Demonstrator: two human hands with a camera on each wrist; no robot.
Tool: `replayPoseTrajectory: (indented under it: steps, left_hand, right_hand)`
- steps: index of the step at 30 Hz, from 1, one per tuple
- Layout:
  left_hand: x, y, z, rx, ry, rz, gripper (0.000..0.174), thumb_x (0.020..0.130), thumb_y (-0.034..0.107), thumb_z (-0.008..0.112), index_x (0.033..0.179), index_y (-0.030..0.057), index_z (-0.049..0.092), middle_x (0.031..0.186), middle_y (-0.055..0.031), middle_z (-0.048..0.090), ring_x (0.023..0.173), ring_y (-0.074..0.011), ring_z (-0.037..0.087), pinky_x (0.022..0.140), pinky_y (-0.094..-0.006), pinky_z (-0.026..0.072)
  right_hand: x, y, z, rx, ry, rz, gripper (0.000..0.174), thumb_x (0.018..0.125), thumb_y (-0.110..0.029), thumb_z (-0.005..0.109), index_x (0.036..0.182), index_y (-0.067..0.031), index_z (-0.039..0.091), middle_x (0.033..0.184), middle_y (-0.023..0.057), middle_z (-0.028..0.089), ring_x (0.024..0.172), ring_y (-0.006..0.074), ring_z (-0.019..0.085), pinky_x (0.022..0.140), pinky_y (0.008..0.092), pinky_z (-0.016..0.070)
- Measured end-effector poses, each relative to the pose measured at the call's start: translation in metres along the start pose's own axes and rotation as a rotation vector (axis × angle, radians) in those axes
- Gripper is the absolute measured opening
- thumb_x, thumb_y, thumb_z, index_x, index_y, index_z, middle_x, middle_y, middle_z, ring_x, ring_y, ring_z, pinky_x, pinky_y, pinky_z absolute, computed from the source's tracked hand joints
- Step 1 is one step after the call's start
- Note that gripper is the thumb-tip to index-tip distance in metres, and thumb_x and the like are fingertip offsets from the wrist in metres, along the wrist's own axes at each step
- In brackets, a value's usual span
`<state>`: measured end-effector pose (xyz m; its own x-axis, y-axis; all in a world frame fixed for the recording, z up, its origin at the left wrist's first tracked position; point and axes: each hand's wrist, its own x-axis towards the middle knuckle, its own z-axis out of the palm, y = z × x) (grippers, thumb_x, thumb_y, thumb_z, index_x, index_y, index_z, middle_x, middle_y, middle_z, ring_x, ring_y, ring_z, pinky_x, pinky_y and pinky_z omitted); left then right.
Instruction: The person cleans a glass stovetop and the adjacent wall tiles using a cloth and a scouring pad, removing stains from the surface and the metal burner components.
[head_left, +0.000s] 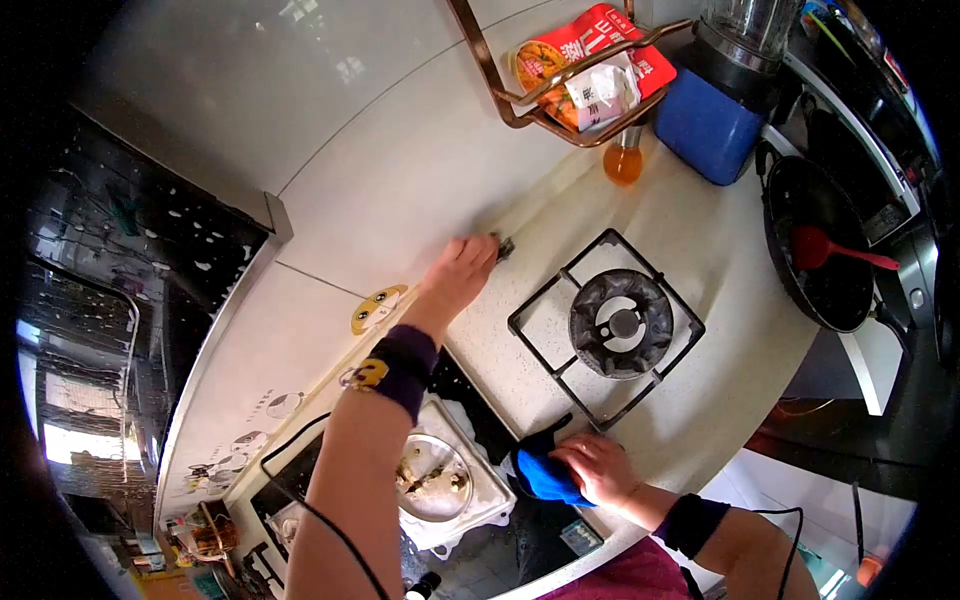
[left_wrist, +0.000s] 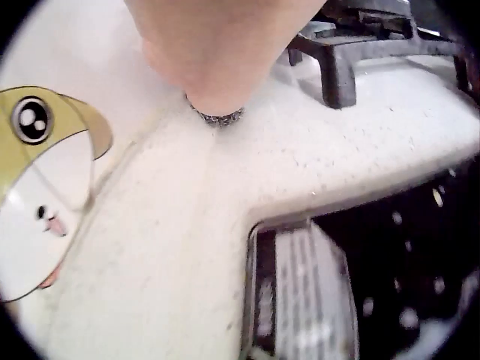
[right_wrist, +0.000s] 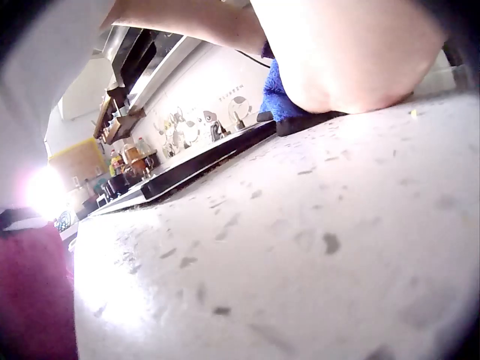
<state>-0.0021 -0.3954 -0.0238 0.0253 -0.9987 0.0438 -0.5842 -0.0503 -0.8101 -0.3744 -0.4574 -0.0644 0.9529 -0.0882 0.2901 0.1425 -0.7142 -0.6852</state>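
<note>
My left hand (head_left: 462, 270) reaches to the back of the speckled counter (head_left: 480, 370), close to the tiled wall. Its bent fingers hold a dark, metallic-looking scouring pad (head_left: 505, 246) down on the surface. In the left wrist view only the rim of that scouring pad (left_wrist: 217, 118) shows under the hand. At the counter's front, beside the cooktop, my right hand (head_left: 597, 470) rests with its fingers curled over a blue fluffy cloth (head_left: 545, 475) with a dark edge. A black pot grate (head_left: 685, 310) with a round burner piece (head_left: 622, 325) inside it stands between the hands.
The black glass cooktop (head_left: 470, 560) bears a foamy white plate-like piece (head_left: 485, 480). Behind are a copper-coloured rack (head_left: 490, 70), a red food packet (head_left: 610, 35) and a small orange bottle (head_left: 622, 165). A blue blender (head_left: 710, 120) and a black pan (head_left: 835, 290) stand right.
</note>
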Motion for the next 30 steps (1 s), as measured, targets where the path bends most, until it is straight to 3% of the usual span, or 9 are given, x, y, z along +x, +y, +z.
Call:
replayPoseTrajectory:
  steps: [2, 8, 12, 17, 20, 21, 25, 28, 30]
  left_hand:
    - [0.005, 0.002, 0.001, -0.029, 0.011, -0.061, 0.04, 0.083, 0.021, 0.057, 0.122, 0.0126, 0.064, 0.126, 0.001, 0.057, 0.118, -0.0166, 0.05, 0.093, -0.0318, 0.0367]
    - [-0.137, -0.029, -0.014, -0.15, -0.035, 0.049, 0.046, 0.084, 0.02, 0.056, 0.129, 0.0104, 0.063, 0.118, -0.001, 0.057, 0.115, -0.0175, 0.052, 0.103, -0.0377, 0.0376]
    - [-0.093, -0.026, -0.005, -0.161, -0.046, 0.084, 0.051, 0.086, 0.019, 0.056, 0.137, 0.0117, 0.058, 0.12, -0.0027, 0.057, 0.114, -0.0197, 0.051, 0.103, -0.0395, 0.038]
    - [0.073, -0.002, 0.009, -0.148, 0.052, -0.083, 0.056, 0.086, 0.019, 0.057, 0.141, 0.0139, 0.053, 0.122, -0.0038, 0.056, 0.113, -0.0223, 0.05, 0.102, -0.0416, 0.0386]
    - [0.059, -0.011, 0.005, -0.204, 0.01, -0.124, 0.056, 0.085, 0.018, 0.058, 0.141, 0.0145, 0.054, 0.121, -0.0044, 0.056, 0.114, -0.0229, 0.05, 0.103, -0.0417, 0.038]
    - [0.041, -0.016, 0.001, -0.138, -0.134, -0.125, 0.053, 0.085, 0.018, 0.058, 0.139, 0.0146, 0.056, 0.121, -0.0052, 0.055, 0.117, -0.0228, 0.049, 0.105, -0.0418, 0.0373]
    - [-0.048, -0.048, -0.004, -0.191, -0.029, 0.0, 0.053, 0.087, 0.02, 0.055, 0.139, 0.0116, 0.056, 0.125, -0.0058, 0.055, 0.121, -0.0234, 0.048, 0.104, -0.0426, 0.0374]
    - [-0.061, -0.034, -0.024, -0.084, -0.253, 0.001, 0.053, 0.086, 0.02, 0.055, 0.138, 0.0111, 0.057, 0.122, -0.0061, 0.055, 0.118, -0.0233, 0.049, 0.102, -0.0418, 0.0384]
    - [-0.05, -0.031, -0.015, -0.107, -0.153, 0.024, 0.054, 0.086, 0.02, 0.056, 0.139, 0.0101, 0.056, 0.121, -0.0046, 0.055, 0.117, -0.0218, 0.049, 0.099, -0.0407, 0.0388]
  right_hand:
    - [0.0, 0.0, 0.001, 0.004, -0.005, 0.003, 0.031, 0.077, -0.005, 0.066, 0.108, -0.01, 0.068, 0.106, 0.0063, 0.067, 0.1, 0.0267, 0.065, 0.086, 0.0401, 0.0532]
    - [0.001, 0.001, -0.009, 0.006, -0.05, -0.002, 0.029, 0.081, -0.011, 0.066, 0.11, -0.0089, 0.066, 0.107, 0.0065, 0.065, 0.101, 0.026, 0.063, 0.086, 0.0386, 0.0516]
    - [0.002, 0.002, -0.006, 0.017, -0.028, -0.004, 0.029, 0.079, -0.009, 0.067, 0.108, -0.0097, 0.068, 0.106, 0.0056, 0.066, 0.1, 0.0258, 0.064, 0.085, 0.0383, 0.052]
    - [-0.001, 0.004, -0.003, 0.007, -0.047, 0.003, 0.026, 0.085, -0.012, 0.065, 0.111, -0.0084, 0.065, 0.11, 0.0058, 0.064, 0.1, 0.0233, 0.064, 0.085, 0.0367, 0.0529]
    - [-0.004, 0.004, -0.003, 0.001, -0.035, 0.004, 0.026, 0.086, -0.012, 0.065, 0.111, -0.0078, 0.065, 0.111, 0.0063, 0.065, 0.101, 0.0237, 0.064, 0.086, 0.0369, 0.0532]
    - [-0.005, 0.005, -0.002, 0.021, -0.025, 0.011, 0.027, 0.084, -0.012, 0.066, 0.11, -0.0084, 0.066, 0.109, 0.0063, 0.065, 0.1, 0.024, 0.064, 0.085, 0.0371, 0.0532]
    - [-0.003, 0.007, 0.0, 0.053, -0.003, 0.012, 0.028, 0.081, -0.011, 0.067, 0.109, -0.0092, 0.066, 0.106, 0.0061, 0.066, 0.099, 0.0247, 0.064, 0.084, 0.0375, 0.053]
    - [-0.008, 0.005, 0.0, 0.047, -0.012, -0.006, 0.028, 0.082, -0.011, 0.067, 0.11, -0.0088, 0.066, 0.106, 0.0059, 0.066, 0.098, 0.0245, 0.064, 0.085, 0.0373, 0.0527]
    - [-0.005, 0.011, 0.001, 0.037, -0.007, -0.002, 0.026, 0.085, -0.013, 0.063, 0.111, -0.0089, 0.065, 0.108, 0.006, 0.066, 0.099, 0.0244, 0.064, 0.086, 0.0372, 0.0524]
